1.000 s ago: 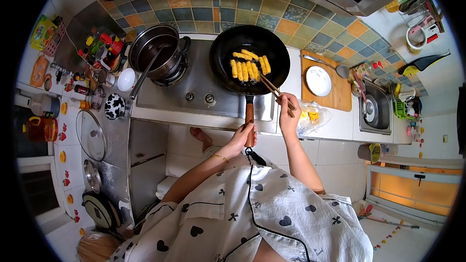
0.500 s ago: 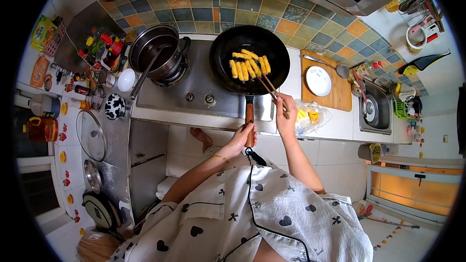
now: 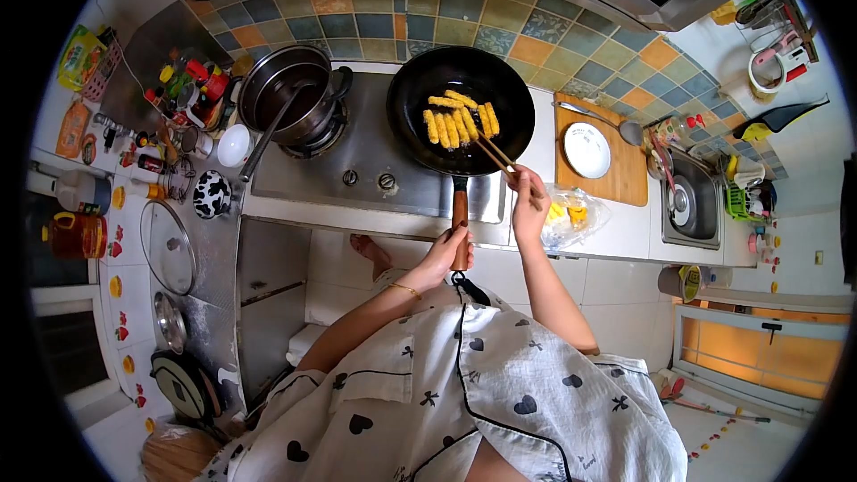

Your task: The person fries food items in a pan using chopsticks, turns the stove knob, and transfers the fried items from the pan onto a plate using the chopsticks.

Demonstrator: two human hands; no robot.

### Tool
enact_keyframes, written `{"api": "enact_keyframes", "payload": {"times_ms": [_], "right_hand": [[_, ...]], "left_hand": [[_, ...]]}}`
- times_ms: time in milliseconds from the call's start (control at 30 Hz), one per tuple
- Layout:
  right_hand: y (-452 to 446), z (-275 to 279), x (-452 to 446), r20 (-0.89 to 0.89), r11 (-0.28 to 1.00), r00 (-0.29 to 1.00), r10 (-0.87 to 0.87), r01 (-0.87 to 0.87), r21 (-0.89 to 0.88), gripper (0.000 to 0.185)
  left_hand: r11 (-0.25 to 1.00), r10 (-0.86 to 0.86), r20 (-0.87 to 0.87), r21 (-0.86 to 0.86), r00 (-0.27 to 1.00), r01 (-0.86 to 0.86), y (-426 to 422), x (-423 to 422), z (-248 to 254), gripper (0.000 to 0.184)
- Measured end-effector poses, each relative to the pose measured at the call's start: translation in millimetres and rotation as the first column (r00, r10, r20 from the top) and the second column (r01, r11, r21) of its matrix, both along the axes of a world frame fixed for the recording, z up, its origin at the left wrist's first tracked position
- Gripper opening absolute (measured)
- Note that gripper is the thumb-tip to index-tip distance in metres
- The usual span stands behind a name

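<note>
My left hand (image 3: pixel 448 252) is wrapped round the brown wooden handle (image 3: pixel 460 207) of a black wok (image 3: pixel 420 80) on the stove. Several yellow coated sticks (image 3: pixel 453 128) of food lie inside, most of them side by side and a few across the top. A pair of wooden chopsticks (image 3: pixel 496 157) is gripped in my right hand (image 3: pixel 528 201), over the wok's lower right rim. Their tips reach the right-hand sticks of food; whether they pinch one I cannot tell.
Left of the wok, a steel pot (image 3: pixel 286 62) holds a ladle (image 3: pixel 275 132). Rightward are a plastic bag (image 3: pixel 585 214) with yellow pieces, a white plate (image 3: pixel 586 150) and a spatula (image 3: pixel 629 131) on a cutting board (image 3: pixel 625 183), then the sink (image 3: pixel 698 230).
My right hand has shifted slightly right and turned a little, with the chopsticks still at the food. My left hand stays on the wok handle. The food looks much the same.
</note>
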State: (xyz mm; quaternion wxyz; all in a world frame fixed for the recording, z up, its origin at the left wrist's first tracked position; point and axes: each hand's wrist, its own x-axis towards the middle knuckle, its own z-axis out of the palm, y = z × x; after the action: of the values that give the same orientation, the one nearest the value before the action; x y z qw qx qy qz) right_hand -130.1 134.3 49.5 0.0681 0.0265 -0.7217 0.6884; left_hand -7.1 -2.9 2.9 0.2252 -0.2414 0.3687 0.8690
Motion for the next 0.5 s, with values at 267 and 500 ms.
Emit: {"api": "enact_keyframes", "payload": {"times_ms": [267, 500], "right_hand": [[16.3, -9.8, -9.2, 0.243, 0.923, 0.966, -0.085, 0.168, -0.345, 0.025], [0.3, 6.5, 6.3, 0.058, 0.995, 0.998, -0.009, 0.015, -0.103, 0.023]], "left_hand": [[1.000, -0.019, -0.009, -0.013, 1.000, 0.019, -0.7, 0.3, 2.2, 0.035], [1.000, -0.003, -0.004, -0.013, 1.000, 0.003, 0.4, 0.2, -0.1, 0.033]]}}
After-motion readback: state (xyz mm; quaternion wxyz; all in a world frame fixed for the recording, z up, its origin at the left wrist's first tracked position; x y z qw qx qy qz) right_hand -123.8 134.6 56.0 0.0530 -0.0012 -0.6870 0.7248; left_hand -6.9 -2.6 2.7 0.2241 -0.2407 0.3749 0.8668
